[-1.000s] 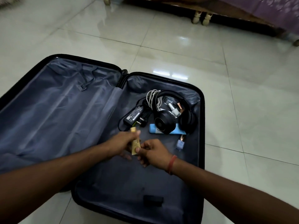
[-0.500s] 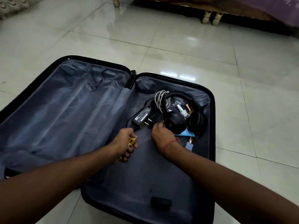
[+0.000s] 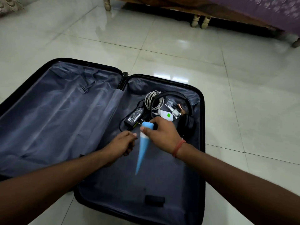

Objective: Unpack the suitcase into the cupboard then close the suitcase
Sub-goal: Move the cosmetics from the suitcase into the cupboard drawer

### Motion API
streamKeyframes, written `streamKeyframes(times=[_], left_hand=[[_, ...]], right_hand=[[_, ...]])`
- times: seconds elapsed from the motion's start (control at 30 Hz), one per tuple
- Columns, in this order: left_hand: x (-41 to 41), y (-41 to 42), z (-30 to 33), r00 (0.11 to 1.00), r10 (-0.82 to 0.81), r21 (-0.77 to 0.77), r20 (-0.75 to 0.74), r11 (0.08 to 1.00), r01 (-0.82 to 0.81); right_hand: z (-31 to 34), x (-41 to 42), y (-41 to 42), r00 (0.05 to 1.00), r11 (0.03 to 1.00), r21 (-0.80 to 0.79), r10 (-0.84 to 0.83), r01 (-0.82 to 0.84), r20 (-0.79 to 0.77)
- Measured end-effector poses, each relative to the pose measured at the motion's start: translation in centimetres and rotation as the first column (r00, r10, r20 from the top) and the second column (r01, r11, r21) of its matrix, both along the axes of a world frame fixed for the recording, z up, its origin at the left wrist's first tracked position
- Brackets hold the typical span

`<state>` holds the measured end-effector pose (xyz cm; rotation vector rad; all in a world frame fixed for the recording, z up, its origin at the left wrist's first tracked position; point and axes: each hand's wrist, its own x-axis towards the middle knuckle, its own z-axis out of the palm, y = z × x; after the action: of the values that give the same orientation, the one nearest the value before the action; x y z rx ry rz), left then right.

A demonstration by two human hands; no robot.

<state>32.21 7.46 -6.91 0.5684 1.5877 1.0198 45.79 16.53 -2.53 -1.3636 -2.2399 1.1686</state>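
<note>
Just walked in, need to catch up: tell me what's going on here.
A person is unpacking an open suitcase lying on the floor. The right hand grips a blue tube by its cap end, lifted clear of the lining. The left hand is beside it, fingers curled. Headphones, a charger and white cable remain inside.

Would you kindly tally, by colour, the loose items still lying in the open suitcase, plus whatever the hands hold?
Black: 2, the headphones and the power adapter
White: 2, the coiled cable and the charger plug
Clear: 1, the small bottle
Blue: 1, the tube gripped by the right hand
Total: 6
</note>
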Motion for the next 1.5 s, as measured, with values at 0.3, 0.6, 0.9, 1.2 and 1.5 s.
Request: streamKeyframes(times=[0.3,0.6,0.9,1.2,1.5], left_hand=[[1.8,-0.1,0.9,0.953,-0.251,-0.083,-0.171,0.967,0.24],[1.9,-0.4,-0.7,0.997,-0.071,-0.152,0.02,0.986,0.073],[2.3,0.0,-0.6,0.994,-0.004,-0.164,0.111,0.986,0.022],[2.9,1.5,-0.1,0.973,0.124,-0.05,0.197,0.992,-0.116],[2.7,2.4,0.9,0.968,0.17,0.058,0.185,0.981,-0.183]], right_hand=[[-0.9,2.2,-0.8,0.945,0.767,-0.635,-0.267,0.088,-0.191],[-1.5,5.7,0.6,0.696,0.96,0.112,0.103,-0.256,0.71],[-3.0,6.2,1.6,0.777,0.999,-0.039,0.023,0.002,0.629],[-0.2,4.9,0.7,0.969,0.824,-0.564,-0.179,0.052,-0.171],[-0.8,3.5,-0.3,0.959,0.828,-0.561,-0.182,0.031,-0.216]])
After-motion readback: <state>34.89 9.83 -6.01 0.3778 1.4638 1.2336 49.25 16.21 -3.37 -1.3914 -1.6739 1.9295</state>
